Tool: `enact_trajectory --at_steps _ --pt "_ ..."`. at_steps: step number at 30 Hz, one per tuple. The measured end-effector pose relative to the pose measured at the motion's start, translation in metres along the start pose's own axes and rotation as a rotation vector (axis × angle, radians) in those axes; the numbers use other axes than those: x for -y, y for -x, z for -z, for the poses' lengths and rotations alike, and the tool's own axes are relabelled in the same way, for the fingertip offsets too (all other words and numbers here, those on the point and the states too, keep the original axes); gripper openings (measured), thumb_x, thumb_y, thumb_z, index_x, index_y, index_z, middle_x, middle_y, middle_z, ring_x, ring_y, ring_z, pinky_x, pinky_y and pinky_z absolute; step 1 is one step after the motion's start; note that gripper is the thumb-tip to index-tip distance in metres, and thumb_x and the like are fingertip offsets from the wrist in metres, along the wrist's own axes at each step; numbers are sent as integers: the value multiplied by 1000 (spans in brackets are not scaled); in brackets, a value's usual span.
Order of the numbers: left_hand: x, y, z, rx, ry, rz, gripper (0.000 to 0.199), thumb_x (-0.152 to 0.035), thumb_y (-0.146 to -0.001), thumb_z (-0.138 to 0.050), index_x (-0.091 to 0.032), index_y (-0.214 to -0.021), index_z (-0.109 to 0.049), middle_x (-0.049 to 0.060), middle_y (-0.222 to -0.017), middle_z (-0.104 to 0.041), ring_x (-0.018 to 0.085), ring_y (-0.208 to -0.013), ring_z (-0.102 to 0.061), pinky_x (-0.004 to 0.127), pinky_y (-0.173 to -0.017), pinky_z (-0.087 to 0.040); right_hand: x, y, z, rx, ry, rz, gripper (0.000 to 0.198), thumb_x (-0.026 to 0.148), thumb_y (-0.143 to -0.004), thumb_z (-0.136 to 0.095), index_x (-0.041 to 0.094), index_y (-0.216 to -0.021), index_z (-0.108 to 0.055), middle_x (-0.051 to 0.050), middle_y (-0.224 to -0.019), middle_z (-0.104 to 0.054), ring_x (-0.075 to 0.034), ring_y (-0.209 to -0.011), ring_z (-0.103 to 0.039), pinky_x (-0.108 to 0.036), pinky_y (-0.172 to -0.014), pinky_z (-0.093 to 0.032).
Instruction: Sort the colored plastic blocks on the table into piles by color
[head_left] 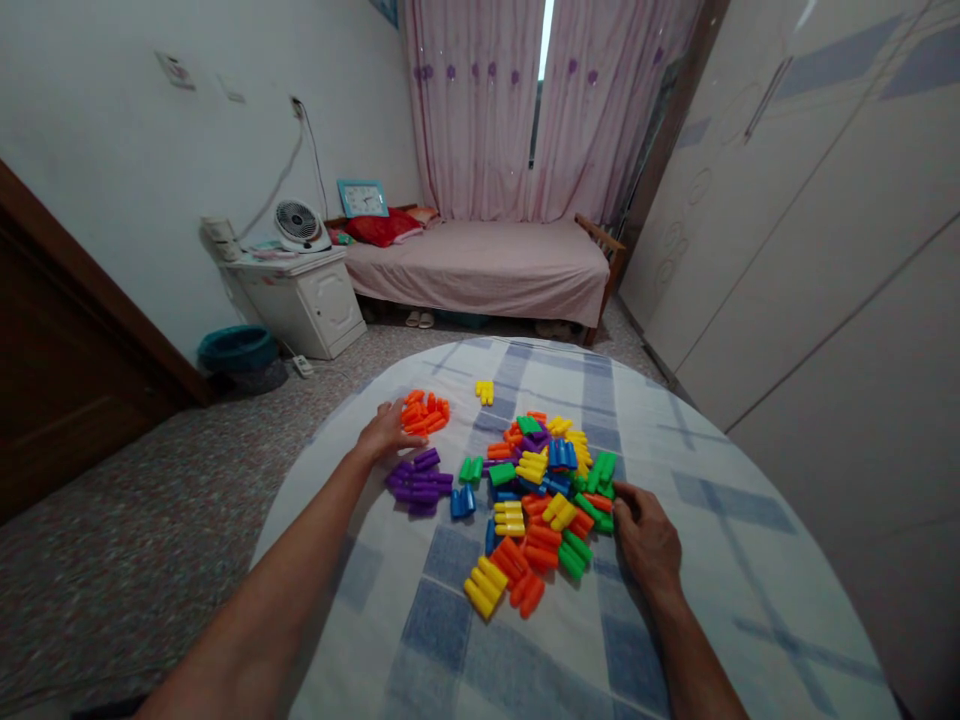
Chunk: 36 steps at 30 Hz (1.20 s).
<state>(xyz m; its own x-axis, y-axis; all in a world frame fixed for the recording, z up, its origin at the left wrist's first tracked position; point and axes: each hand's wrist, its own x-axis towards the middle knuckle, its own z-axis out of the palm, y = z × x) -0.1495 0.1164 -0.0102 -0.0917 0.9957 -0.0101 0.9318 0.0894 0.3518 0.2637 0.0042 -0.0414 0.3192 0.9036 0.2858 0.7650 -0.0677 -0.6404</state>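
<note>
My left hand (pixel 385 432) is at the left of a small heap of orange plastic blocks (pixel 426 412), fingers apart, thumb along the near side. Just below that hand lies a group of purple blocks (pixel 420 487). My right hand (pixel 648 532) rests at the right edge of a large mixed pile, its fingers curled in against green blocks (pixel 602 472) and an orange one (pixel 598 502). Whatever those fingers pinch is hidden. The pile also has yellow blocks (pixel 484 587) and blue blocks (pixel 562 455), each shaped like joined short tubes.
A blue-and-white checked cloth (pixel 442 600) covers the round table. One yellow block (pixel 484 392) lies apart towards the far edge. Beyond stand a bed (pixel 480 260), a white cabinet (pixel 330 305) with a fan (pixel 298 222), a bin (pixel 238 350) and a wardrobe (pixel 795 270).
</note>
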Motion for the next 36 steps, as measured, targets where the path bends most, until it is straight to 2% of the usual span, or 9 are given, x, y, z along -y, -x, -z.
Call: enact_trajectory --at_steps 3,6,18,23,26,28,32,36 --pt "-4 -11 -4 28 25 -77 97 -47 -53 -76 -21 -136 -31 11 -132 -45 27 -119 -47 34 -95 -41 1 0 0 -3 10 -8 38 36 -80 -38 20 -103 -63 -5 -106 -64 -19 -91 -59 -30 -77 -43" --pt "-11 -21 -7 44 39 -111 93 -43 -54 -76 -20 -134 -35 12 -134 -45 26 -119 -47 35 -96 -40 2 0 1 4 6 -14 38 36 -80 -37 20 -103 -62 -5 -106 -64 -20 -91 -59 -31 -77 -43" --pt "-42 -43 -17 33 51 -90 85 -42 -59 -73 -20 -133 -38 13 -132 -49 27 -116 -50 35 -91 -41 -1 -1 -1 4 -20 -19 38 37 -80 -38 20 -102 -63 -6 -104 -65 -20 -94 -59 -32 -79 -43" --pt "-53 -38 -8 31 41 -114 87 -46 -60 -72 -22 -135 -35 13 -136 -45 28 -118 -49 34 -89 -42 -5 -2 -2 13 -19 -27 38 38 -80 -37 20 -102 -63 -6 -106 -65 -21 -95 -59 -32 -81 -43" --pt "-48 -23 5 -6 -33 -94 92 -56 -62 -67 -26 -140 -28 14 -138 -39 30 -114 -51 35 -85 -44 -6 -2 -2 24 -28 -45 39 38 -80 -37 20 -103 -62 -6 -106 -65 -21 -95 -60 -33 -80 -44" --pt "-40 -11 12 -2 -98 -75 93 -56 -62 -67 -25 -141 -27 14 -132 -42 30 -109 -54 35 -82 -45 -5 -3 -2 36 -31 -47 39 39 -80 -37 20 -103 -62 -6 -106 -64 -21 -95 -59 -33 -80 -44" --pt "-24 3 8 52 -78 -74 84 -36 -63 -68 -22 -138 -33 10 -113 -53 24 -93 -60 30 -78 -46 -4 -3 -1 42 -22 -51 39 39 -81 -36 20 -102 -63 -6 -106 -64 -21 -94 -60 -33 -79 -44" --pt "-22 -4 -8 0 17 -84 70 -26 -68 -63 -17 -133 -39 8 -106 -57 21 -93 -58 29 -79 -45 -5 -2 -1 64 -12 -77 40 42 -82 -36 22 -104 -63 -4 -107 -64 -21 -94 -60 -32 -77 -45"
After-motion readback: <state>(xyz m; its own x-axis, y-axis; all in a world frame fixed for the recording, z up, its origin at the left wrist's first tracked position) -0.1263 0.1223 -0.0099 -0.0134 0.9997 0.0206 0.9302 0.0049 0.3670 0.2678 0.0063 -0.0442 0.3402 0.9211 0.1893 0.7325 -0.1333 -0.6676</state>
